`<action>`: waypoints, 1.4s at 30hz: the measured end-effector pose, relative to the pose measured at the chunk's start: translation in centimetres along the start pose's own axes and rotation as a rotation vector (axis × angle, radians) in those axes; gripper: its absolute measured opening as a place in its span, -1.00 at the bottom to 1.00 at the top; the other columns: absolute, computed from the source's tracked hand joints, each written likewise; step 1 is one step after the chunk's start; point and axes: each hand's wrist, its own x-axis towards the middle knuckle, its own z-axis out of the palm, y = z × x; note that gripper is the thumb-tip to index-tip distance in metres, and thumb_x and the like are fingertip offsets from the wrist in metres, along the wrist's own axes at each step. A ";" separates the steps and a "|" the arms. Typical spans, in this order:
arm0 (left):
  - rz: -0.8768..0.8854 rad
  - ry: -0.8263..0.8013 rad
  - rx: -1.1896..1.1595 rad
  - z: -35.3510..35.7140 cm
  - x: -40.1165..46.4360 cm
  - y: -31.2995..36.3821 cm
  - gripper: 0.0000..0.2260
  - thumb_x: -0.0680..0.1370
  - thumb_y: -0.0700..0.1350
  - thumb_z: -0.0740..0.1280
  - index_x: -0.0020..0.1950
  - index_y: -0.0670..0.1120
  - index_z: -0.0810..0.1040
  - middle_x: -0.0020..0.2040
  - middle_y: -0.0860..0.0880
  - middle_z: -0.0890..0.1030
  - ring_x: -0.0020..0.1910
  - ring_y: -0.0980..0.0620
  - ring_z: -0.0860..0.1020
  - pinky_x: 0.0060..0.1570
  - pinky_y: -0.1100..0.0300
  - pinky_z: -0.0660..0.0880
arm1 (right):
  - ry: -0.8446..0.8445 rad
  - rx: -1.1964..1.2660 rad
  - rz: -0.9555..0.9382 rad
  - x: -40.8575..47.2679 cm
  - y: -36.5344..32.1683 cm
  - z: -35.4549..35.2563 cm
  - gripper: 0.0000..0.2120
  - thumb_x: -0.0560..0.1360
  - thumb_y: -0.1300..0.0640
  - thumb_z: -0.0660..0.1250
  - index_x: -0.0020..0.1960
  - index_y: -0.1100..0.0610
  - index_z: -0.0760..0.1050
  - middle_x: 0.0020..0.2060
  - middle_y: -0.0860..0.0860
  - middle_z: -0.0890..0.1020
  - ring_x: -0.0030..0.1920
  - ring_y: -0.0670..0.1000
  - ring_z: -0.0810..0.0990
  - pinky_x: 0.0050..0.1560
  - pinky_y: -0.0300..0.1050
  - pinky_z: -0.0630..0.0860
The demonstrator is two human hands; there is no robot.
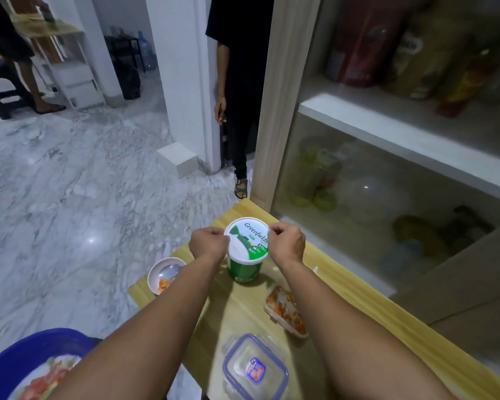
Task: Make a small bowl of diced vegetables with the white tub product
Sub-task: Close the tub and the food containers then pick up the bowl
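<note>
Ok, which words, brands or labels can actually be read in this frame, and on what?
"Greenfields": on the tub lid, which both hands grip.
"PLAIN": small print on that lid, only just legible.
Sticker on the container lid: too blurred to read.
Packages on the cabinet shelf: blurred, unreadable.

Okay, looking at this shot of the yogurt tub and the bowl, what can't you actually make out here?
Head view only:
- Whether the tub is sealed or how full: its lid covers it, with the left hand and right hand gripping the rim.
- Small bowl contents: partly behind the left forearm.
- Blue basin: cut off by the bottom-left edge.
- Cabinet shelves: blurred behind glass.
- Clear container: which vegetables, too small.
</note>
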 end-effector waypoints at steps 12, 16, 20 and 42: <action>0.354 -0.041 0.320 1.2 0.3 -1.4 -0.72 0.52 -0.28 0.27 0.20 -0.14 0.59 0.19 -0.15 0.61 0.17 -0.18 0.55 0.05 0.11 0.44 | -0.007 -0.271 -0.248 -0.4 2.5 2.5 -0.73 0.63 0.15 0.13 0.27 0.04 0.48 0.19 0.01 0.54 0.19 0.07 0.45 0.11 -0.03 0.45; 0.665 -0.138 0.683 1.4 0.5 -2.5 -0.67 0.55 -0.17 0.15 0.31 -0.08 0.46 0.26 -0.16 0.56 0.14 -0.21 0.50 0.00 0.00 0.44 | -0.132 -0.364 -0.364 -0.4 2.4 2.0 -0.53 0.56 0.29 0.13 0.44 0.03 0.32 0.40 -0.04 0.43 0.35 0.06 0.34 0.22 -0.03 0.36; 0.726 -0.166 0.912 1.3 1.3 -3.4 -0.52 0.65 -0.10 0.07 0.58 -0.07 0.14 0.59 -0.02 0.19 0.45 -0.10 0.32 0.35 -0.01 0.32 | -0.207 -0.486 -0.415 0.0 2.6 1.5 -0.46 0.58 0.26 0.11 0.54 0.05 0.17 0.55 -0.06 0.22 0.52 0.06 0.15 0.37 -0.01 0.22; 0.683 -0.380 0.882 0.5 0.9 -4.1 -0.48 0.68 0.10 -0.10 0.62 0.01 -0.10 0.62 0.08 -0.08 0.60 -0.03 -0.10 0.51 -0.21 -0.11 | -0.327 -0.268 -0.332 -0.4 3.2 1.5 -0.40 0.58 0.31 0.08 0.55 -0.07 0.15 0.56 -0.17 0.15 0.49 0.04 0.27 0.43 -0.01 0.31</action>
